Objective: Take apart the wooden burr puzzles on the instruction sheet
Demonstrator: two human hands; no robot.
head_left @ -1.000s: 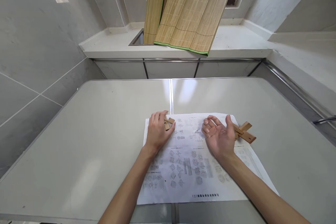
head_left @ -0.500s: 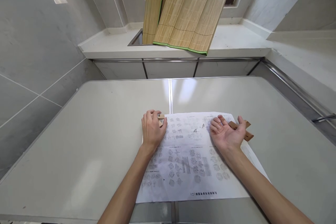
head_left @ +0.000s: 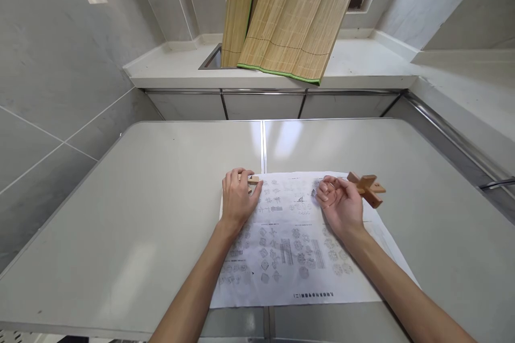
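A white printed sheet with small diagrams lies on the grey table. My left hand rests palm down on the sheet's far left corner, fingers closed over a small wooden piece that peeks out at the fingertips. My right hand is at the sheet's far right corner, fingers curled, pinching a cross-shaped wooden puzzle assembly that sticks out to the right, lifted slightly off the table.
Behind the table runs a white counter with a sink cut-out. Rolled bamboo mats lean on it. Tiled walls stand at the left and right. The table's seam runs down the middle.
My right hand went from open, palm up beside the wooden cross, to curled around it, and the cross has risen and turned. My left hand stayed on its small piece.
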